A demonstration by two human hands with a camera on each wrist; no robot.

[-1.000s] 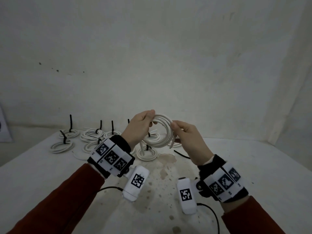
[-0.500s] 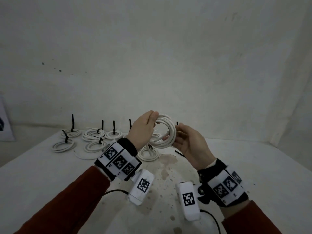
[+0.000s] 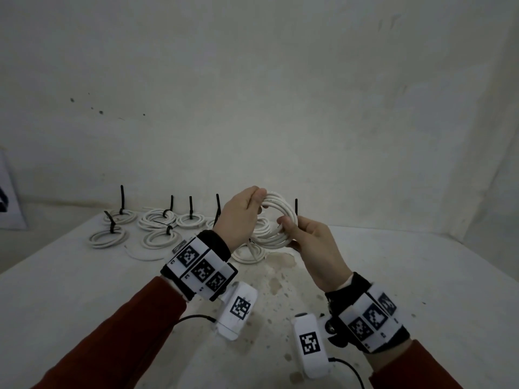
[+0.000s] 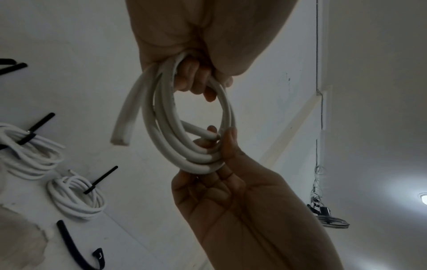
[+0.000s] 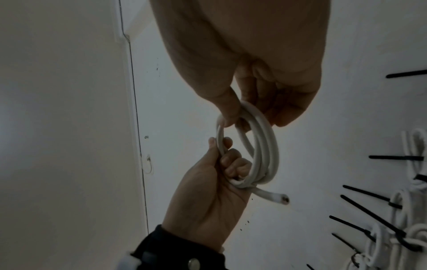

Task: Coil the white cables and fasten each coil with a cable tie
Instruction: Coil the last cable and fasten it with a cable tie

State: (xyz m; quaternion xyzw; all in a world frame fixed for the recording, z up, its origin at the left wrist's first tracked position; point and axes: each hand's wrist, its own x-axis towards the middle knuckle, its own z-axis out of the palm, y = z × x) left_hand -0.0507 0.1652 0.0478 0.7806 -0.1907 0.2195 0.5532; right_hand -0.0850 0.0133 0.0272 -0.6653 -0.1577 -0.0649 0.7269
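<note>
A white cable coil of several loops hangs upright in the air over the table. My left hand grips its top, fingers curled through the loops. My right hand pinches the lower right part between thumb and fingers. One cut cable end sticks out free below the left hand. The other end lies at the right thumb. In the right wrist view the coil spans both hands, and no tie is around it.
Several tied coils with black ties standing up lie at the table's back left. Another coil sits right below my hands. A short loose cable and a loose black tie lie on the stained tabletop. A wall stands close behind.
The right hand has slid down the coil's right side and now pinches its lower part. The left hand keeps its grip on top; the coil has barely moved.
</note>
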